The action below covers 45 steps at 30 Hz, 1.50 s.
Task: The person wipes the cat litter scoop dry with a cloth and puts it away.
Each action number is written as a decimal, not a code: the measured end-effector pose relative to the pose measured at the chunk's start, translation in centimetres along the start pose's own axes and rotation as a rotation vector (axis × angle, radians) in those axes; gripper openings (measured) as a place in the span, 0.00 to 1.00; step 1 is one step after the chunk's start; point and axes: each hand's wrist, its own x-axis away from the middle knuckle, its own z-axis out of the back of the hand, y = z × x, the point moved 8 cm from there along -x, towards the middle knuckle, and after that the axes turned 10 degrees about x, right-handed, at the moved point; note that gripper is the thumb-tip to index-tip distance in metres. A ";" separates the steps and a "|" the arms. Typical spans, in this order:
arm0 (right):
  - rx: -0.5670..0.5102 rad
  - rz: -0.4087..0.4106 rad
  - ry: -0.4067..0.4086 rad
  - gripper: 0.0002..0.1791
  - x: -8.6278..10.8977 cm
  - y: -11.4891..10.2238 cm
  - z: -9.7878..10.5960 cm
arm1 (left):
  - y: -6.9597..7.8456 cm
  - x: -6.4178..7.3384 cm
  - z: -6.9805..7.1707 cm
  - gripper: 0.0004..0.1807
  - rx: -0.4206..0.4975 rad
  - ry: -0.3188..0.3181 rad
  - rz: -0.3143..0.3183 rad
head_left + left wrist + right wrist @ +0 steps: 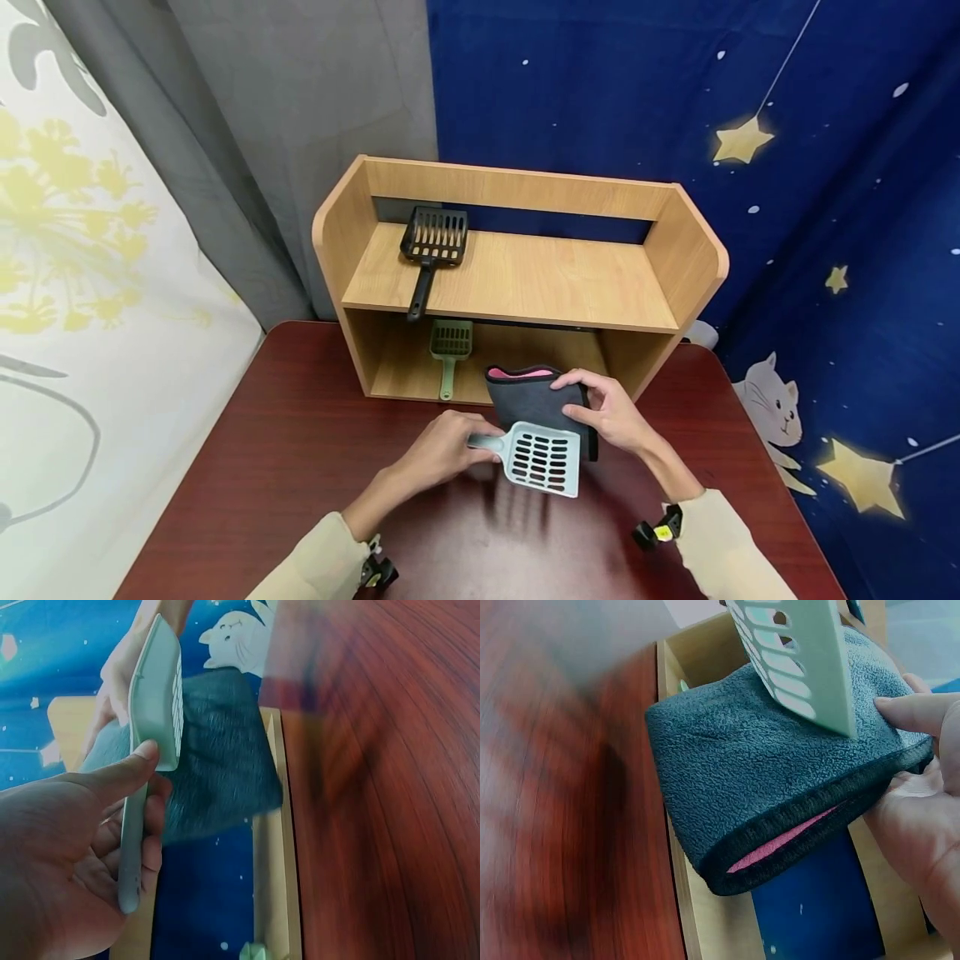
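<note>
My left hand [452, 442] grips the handle of a pale blue-green litter scoop [542, 460], thumb laid along the neck, its slotted head pointing right. A folded dark grey cloth [528, 402] with a pink inner side hangs from my right hand [611, 410], pinched between thumb and fingers at its right edge. In the right wrist view the scoop head [810, 667] overlaps the fuzzy cloth [765, 765], and pink shows inside the fold. The left wrist view has the cloth [225, 750] just behind the scoop [154, 697]. Both hands are over the table, before the shelf.
A two-tier wooden shelf [525, 315] stands at the back of the dark red table [315, 467]. On its upper board lies a black slotted scoop [437, 242], handle past the front edge. A green scoop [450, 346] lies on the lower level. Curtains hang behind.
</note>
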 end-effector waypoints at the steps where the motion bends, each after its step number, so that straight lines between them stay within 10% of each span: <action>1: 0.016 -0.010 0.009 0.18 0.3 0.2 0.4 | -0.1 0.1 0.2 0.14 -0.006 0.009 0.001; 19: 0.304 -0.055 0.197 0.18 3.5 -1.7 4.6 | -1.8 0.9 2.6 0.16 -0.179 0.169 0.080; 35: 0.648 -0.218 0.125 0.19 -0.2 -2.9 -2.6 | -0.4 -0.7 0.5 0.15 -0.211 0.206 0.074; 45: 0.581 -0.273 0.131 0.18 -1.2 -2.7 -4.1 | 0.1 -1.5 -0.3 0.14 -0.226 0.228 0.098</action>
